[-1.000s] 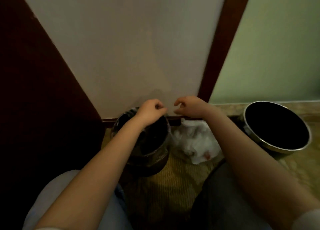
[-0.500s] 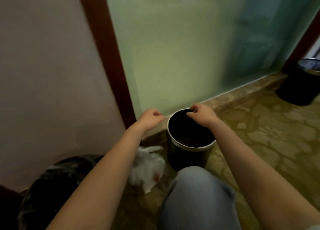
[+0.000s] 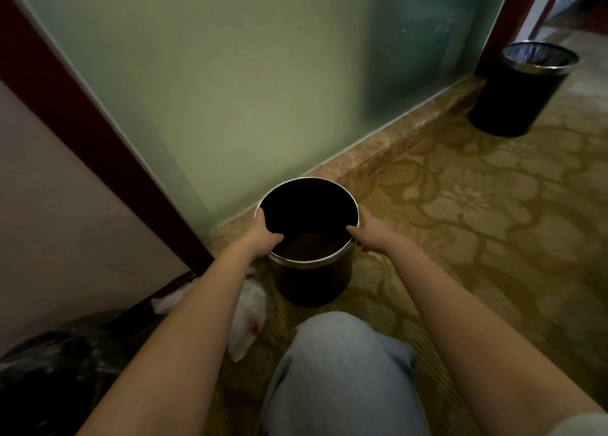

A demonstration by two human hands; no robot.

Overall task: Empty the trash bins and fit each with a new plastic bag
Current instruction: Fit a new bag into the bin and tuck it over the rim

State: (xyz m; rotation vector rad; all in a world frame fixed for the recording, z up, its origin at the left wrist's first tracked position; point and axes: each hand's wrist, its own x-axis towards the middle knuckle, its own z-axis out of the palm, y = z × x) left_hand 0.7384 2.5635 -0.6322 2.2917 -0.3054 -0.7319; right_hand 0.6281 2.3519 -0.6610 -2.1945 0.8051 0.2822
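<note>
Carpet (image 3: 477,205): bin (image 3: 312,284) upright, mouth up

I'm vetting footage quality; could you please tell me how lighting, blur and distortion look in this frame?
Head view: dim, warm light; the near bin is almost black inside; the black bag lower left sinks into shadow; the far bin glints at its rim; the knee looks soft; wide-angle distortion slants the door frame.

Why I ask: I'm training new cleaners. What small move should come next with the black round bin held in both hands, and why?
Probably draw the black round metal-rimmed bin a little toward the knee, ready for lining. The left hand and right hand grip opposite sides of its rim, and its inside looks bare, with no bag over the rim, unlike the far black bin.
</note>
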